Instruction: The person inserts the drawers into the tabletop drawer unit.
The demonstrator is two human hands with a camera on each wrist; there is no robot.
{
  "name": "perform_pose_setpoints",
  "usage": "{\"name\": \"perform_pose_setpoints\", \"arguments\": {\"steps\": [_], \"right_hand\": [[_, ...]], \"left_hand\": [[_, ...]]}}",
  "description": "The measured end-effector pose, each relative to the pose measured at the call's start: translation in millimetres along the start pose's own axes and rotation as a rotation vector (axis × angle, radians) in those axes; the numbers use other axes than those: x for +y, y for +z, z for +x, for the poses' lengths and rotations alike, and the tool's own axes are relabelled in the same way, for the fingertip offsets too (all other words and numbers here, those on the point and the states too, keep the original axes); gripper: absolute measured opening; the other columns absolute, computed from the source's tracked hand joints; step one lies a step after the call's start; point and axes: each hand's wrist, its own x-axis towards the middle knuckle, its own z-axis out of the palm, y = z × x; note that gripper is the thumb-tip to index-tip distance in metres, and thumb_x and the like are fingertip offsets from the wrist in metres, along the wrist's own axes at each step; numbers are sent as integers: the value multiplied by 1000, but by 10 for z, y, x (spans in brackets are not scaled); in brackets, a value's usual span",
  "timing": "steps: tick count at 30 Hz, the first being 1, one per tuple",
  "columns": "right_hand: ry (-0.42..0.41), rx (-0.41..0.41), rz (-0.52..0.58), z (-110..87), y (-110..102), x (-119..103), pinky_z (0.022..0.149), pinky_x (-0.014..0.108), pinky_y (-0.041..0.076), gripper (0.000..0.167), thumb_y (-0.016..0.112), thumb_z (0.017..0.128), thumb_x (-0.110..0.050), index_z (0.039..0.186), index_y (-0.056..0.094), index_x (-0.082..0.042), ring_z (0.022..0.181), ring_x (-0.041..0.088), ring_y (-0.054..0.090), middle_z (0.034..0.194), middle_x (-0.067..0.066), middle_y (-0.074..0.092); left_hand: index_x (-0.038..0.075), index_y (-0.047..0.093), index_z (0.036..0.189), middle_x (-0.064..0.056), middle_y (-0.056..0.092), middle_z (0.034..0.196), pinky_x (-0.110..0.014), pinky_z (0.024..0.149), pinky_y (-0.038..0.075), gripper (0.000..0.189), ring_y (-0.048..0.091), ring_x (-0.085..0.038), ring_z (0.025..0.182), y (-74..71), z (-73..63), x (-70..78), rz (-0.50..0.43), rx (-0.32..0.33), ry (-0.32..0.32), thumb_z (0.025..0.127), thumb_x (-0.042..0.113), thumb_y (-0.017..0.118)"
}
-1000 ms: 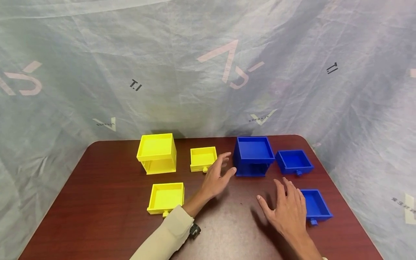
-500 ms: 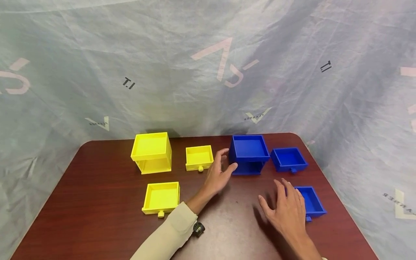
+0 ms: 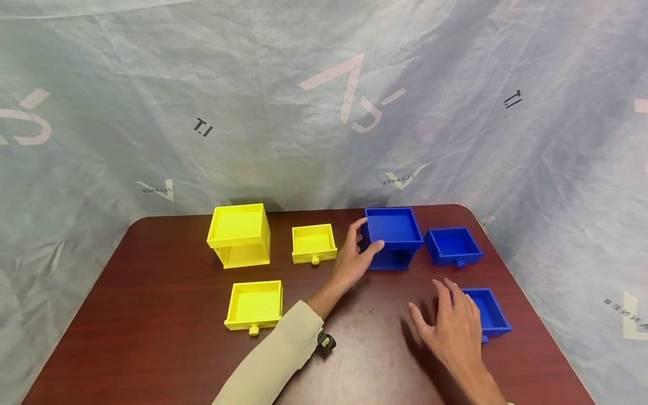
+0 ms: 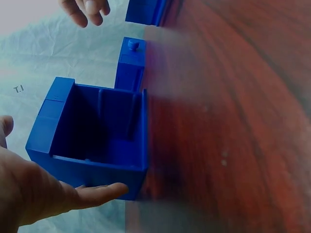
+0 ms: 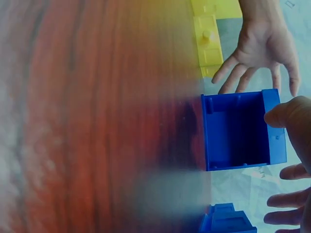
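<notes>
A blue box-shaped cabinet (image 3: 394,228) with an open front and a tray-like top stands at the back of the table, right of centre. My left hand (image 3: 351,264) is at its left side, thumb and fingers spread apart; whether they touch it I cannot tell. In the left wrist view the thumb (image 4: 102,194) lies in front of the cabinet's side wall. My right hand (image 3: 453,326) hovers over the table with spread, slightly bent fingers, holding nothing. It partly hides a blue drawer (image 3: 490,312). Another blue drawer (image 3: 454,244) sits right of the cabinet.
On the left stands a yellow cabinet (image 3: 238,225) with an open front. One yellow drawer (image 3: 314,244) lies to its right, another yellow drawer (image 3: 255,304) nearer the front. The reddish-brown table (image 3: 152,326) is bordered by a grey fabric sheet (image 3: 273,112).
My left hand has moved right and away from me, up to the blue cabinet's left side. My right hand has barely shifted. The head view has tilted and turned slightly.
</notes>
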Motion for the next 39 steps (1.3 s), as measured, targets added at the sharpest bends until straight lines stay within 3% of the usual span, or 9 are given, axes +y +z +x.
{"name": "perform_pose_setpoints", "arguments": {"steps": [7,15,19,24,28,33,39], "right_hand": [[17,15,3,-11,0,18,89,63,41,80,53,88,-64,122,59,8,103,50,56,121,31,58],[32,16,12,-35,-35,3,86,64,41,71,69,80,-49,121,59,8,104,50,56,120,31,59],[67,-2,11,-51,-50,-14,87,64,41,69,76,74,-40,121,60,7,107,50,55,122,31,58],[85,10,22,-58,-57,-12,87,64,40,67,76,73,-38,120,60,7,108,50,55,123,31,58],[107,44,10,-66,-70,-11,78,62,41,66,74,75,-40,119,61,7,98,50,57,119,30,60],[232,52,-18,-82,-122,-21,72,61,40,62,79,74,-35,117,60,7,89,50,55,108,30,59],[486,16,-4,-129,-215,-5,83,66,39,59,80,81,-27,123,57,7,103,51,50,113,30,55]], "left_hand": [[46,35,149,-11,40,155,-54,101,44,65,42,-32,138,33,52,-15,-10,-10,-60,92,49,66],[47,33,151,-8,34,159,-58,106,37,64,36,-35,142,33,92,-72,4,-39,-63,94,49,63],[49,31,152,0,32,160,-59,108,35,64,37,-35,142,17,105,-88,42,-52,-51,95,50,61],[52,28,152,5,31,160,-60,108,34,64,38,-33,140,2,115,-80,100,-60,-46,96,52,58],[51,29,152,3,33,160,-60,108,34,64,39,-33,140,-5,118,-63,120,-59,-51,96,53,59],[49,30,153,2,34,159,-59,107,35,64,40,-32,140,-8,117,-62,127,-51,-45,96,51,59],[49,30,153,0,36,158,-59,107,36,65,40,-32,140,3,110,-71,133,-52,-34,95,53,58]]}}
